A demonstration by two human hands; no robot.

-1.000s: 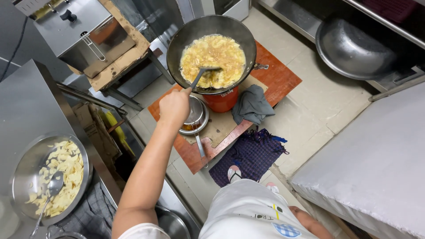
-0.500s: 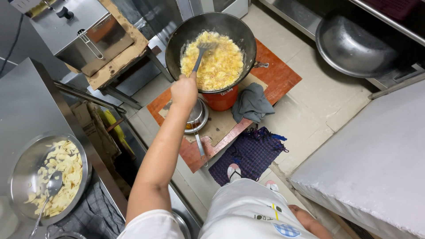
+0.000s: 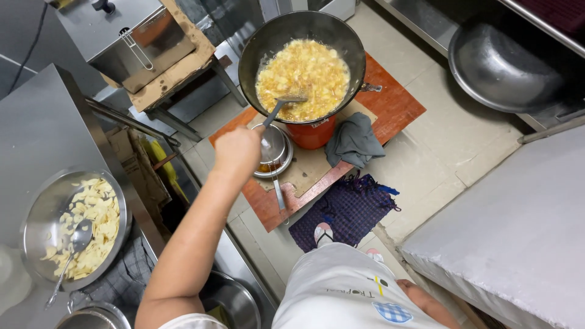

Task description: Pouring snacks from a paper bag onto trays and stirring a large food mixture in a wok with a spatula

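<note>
My left hand [image 3: 237, 152] is stretched out low over the floor, shut on the long handle of a metal skimmer [image 3: 291, 99]. The skimmer's head rests in the near side of a black wok [image 3: 253, 58] full of pale yellow slices frying in oil. The wok sits on an orange-red burner [image 3: 312, 133], which stands on a red-brown board [image 3: 393, 106]. Just beyond my hand a small steel bowl [image 3: 275, 159] holds a strainer. Only a bit of my right forearm shows at the bottom right; that hand is out of view.
A grey cloth [image 3: 353, 143] lies beside the burner and a purple mat [image 3: 347, 210] under my sandalled foot [image 3: 323, 234]. On the left counter stands a steel bowl [image 3: 36, 207] of raw slices with a spoon. There are also a fryer [image 3: 122, 36], a large steel basin [image 3: 499, 67] and a white-covered table [image 3: 518, 231].
My left hand reached out over the wok and has drawn back toward me. The skimmer's head slid from the wok's far left to its near edge.
</note>
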